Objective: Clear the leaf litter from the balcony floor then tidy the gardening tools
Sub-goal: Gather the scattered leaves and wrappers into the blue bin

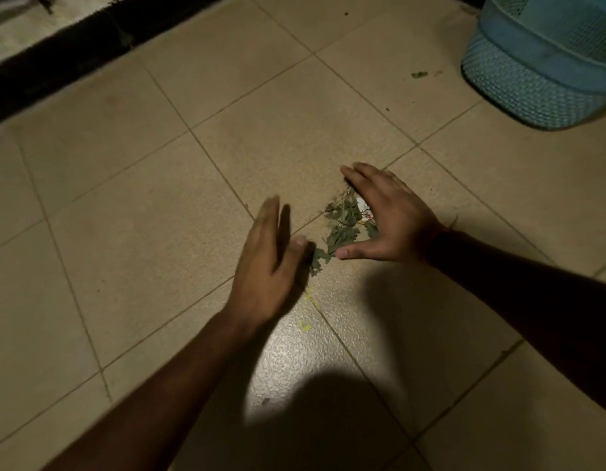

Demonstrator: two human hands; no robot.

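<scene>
Tiled floor (125,205): leaf litter (342,229) lies between both hands (332,244).

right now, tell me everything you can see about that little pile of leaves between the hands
The leaf pile is a small loose heap of dull green, dried-looking, crumpled leaves with thin stems, and a scrap of something white with red marks at its right edge. It lies on the beige tiled floor, across a grout line. The right hand cups it from the right, thumb at its near edge; the left hand, fingers straight, stands close on the left, thumb near the trailing leaves. Actual contact is unclear.
</scene>
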